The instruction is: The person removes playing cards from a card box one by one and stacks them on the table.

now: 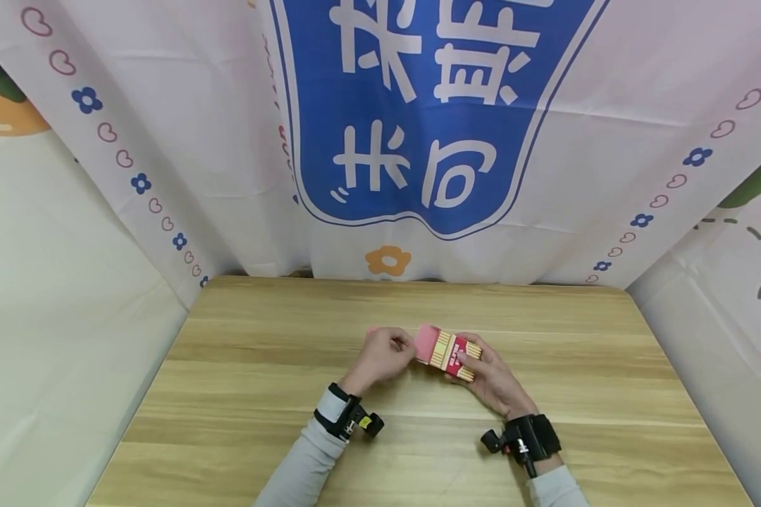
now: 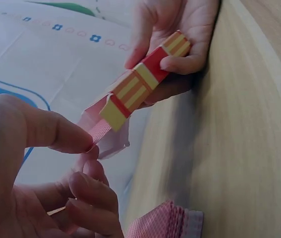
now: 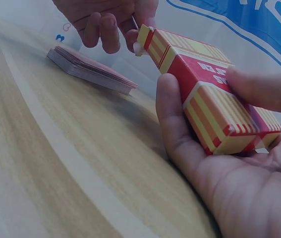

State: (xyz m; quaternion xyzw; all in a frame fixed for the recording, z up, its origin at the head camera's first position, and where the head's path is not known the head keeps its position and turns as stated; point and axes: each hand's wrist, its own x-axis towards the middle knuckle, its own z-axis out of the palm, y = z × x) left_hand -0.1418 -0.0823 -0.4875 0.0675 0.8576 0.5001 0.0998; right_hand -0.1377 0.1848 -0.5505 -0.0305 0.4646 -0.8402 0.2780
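Observation:
My right hand (image 1: 497, 384) grips a red and yellow striped card box (image 3: 207, 106), thumb on its printed face and fingers round the other side. The box's open end points toward my left hand (image 1: 383, 355), with pale flaps (image 2: 116, 138) spread out. My left thumb and forefinger pinch the end of a pink-patterned playing card (image 2: 99, 131) at the box mouth. How many cards are in that pinch is hard to tell. A stack of pink-backed playing cards (image 3: 90, 72) lies on the table by the left hand, mostly hidden behind it in the head view.
Both hands are over a wood-grain table (image 1: 260, 366). A white cloth with a blue printed panel (image 1: 418, 141) hangs along the table's back edge. Pale cloth walls (image 1: 57, 296) stand at the sides. Each wrist wears a strapped camera (image 1: 523, 443).

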